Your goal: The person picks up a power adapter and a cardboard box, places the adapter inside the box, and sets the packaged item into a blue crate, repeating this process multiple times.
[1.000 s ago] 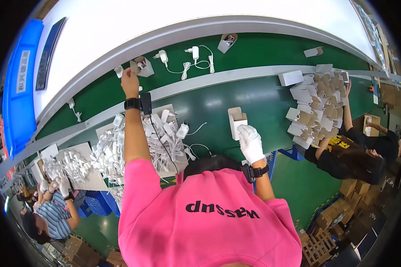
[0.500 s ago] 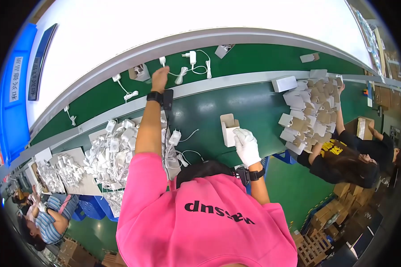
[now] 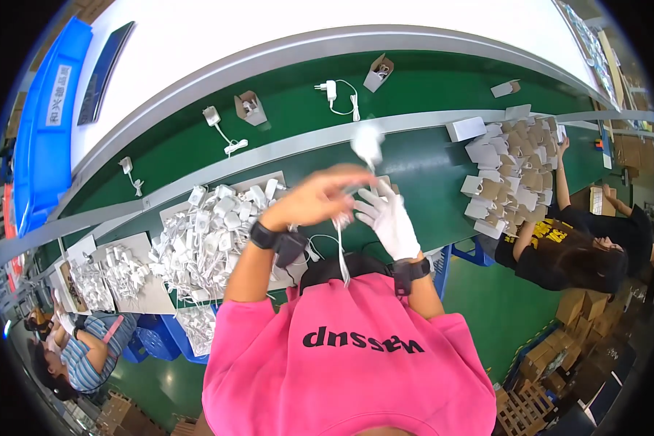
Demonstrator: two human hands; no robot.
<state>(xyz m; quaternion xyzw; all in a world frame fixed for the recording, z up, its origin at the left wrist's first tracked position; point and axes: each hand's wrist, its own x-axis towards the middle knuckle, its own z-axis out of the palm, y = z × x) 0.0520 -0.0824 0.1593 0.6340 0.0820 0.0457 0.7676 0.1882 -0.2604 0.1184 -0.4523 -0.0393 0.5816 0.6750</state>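
A white charger (image 3: 368,142), smeared by motion, hangs in front of me with its adapter up and its cable (image 3: 342,251) trailing down toward my chest. My bare left hand (image 3: 325,195) is closed round the cable just below the adapter, its fingertips blurred. Close beside it, my right hand (image 3: 389,222) in a white glove has its fingers spread and holds nothing that I can see. Behind the gloved fingers stands a small white box (image 3: 394,186), mostly hidden.
At my left lies a heap of white chargers (image 3: 214,225). A stack of open boxes (image 3: 512,171) stands at right, near a co-worker (image 3: 559,247). Beyond the grey rail (image 3: 298,158), the green belt (image 3: 291,83) carries chargers and open boxes. A blue bin (image 3: 47,131) is far left.
My left hand has come back from the belt with a charger, toward my right hand. The right hand has let go of the small box. Things on the belt have shifted right.
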